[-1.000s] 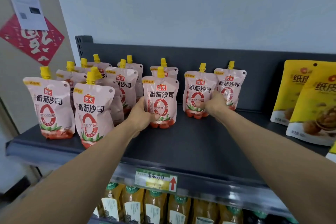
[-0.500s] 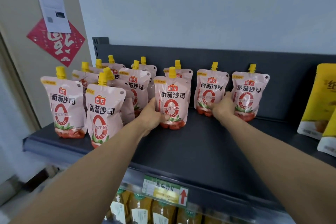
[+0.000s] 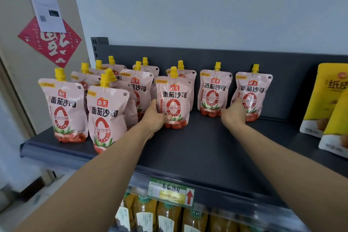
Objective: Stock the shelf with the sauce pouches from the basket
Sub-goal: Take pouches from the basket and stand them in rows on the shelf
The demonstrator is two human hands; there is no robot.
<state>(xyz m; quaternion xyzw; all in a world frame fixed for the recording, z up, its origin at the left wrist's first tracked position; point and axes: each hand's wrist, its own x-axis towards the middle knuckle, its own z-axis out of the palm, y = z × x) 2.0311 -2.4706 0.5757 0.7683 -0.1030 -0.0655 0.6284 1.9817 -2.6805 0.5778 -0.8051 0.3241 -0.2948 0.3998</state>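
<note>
Several pink sauce pouches with yellow caps stand upright on the dark grey shelf (image 3: 203,149), clustered at its left and back. My left hand (image 3: 156,117) grips the lower left edge of a middle pouch (image 3: 174,100), which stands on the shelf. My right hand (image 3: 234,112) holds the bottom left of the rightmost pouch (image 3: 251,92), near the back panel. Another pouch (image 3: 213,92) stands between the two hands. The basket is out of view.
Yellow snack bags (image 3: 331,103) stand at the shelf's right end. A price tag with a red arrow (image 3: 171,192) sits on the front rail. Bottles of yellow liquid (image 3: 165,216) fill the shelf below. Bare shelf surface lies in front of the pouches.
My right hand has slid the rightmost pouch further right, widening the gap to its neighbour. My left hand stays on the middle pouch. The camera has shifted left.
</note>
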